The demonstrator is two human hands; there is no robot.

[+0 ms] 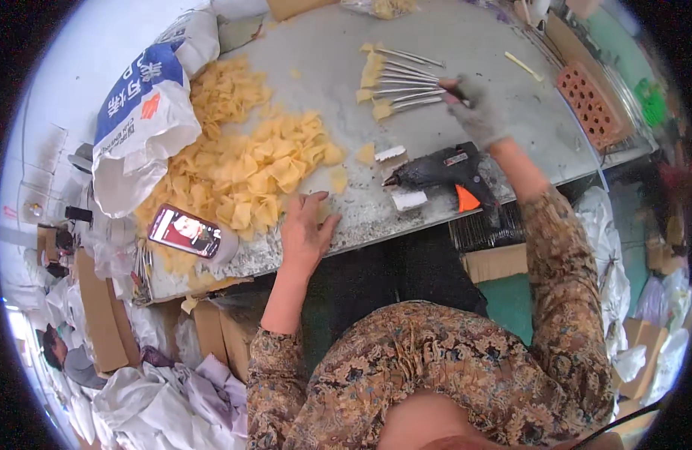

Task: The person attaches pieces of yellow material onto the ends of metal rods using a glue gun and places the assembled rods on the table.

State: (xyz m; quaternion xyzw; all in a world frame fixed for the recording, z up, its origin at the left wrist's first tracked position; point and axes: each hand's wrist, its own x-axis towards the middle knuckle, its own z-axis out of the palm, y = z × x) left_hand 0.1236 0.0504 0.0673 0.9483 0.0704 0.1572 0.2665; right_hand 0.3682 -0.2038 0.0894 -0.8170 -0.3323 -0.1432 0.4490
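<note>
right hand (477,112) fingertips blurred | brick (592,105) edge blurred

Yellow petals (248,161); black glue gun (440,174); orange trigger.

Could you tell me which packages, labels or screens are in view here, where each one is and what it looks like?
Sack: far left of the table beside the yellow petal pile; white woven bag with a blue panel and an orange mark.
Phone: near table edge, left of the left hand; lit screen, pink-red rim.
Label: small pale rectangle on the black glue gun.
Cardboard boxes: floor, lower left; plain brown.
</note>
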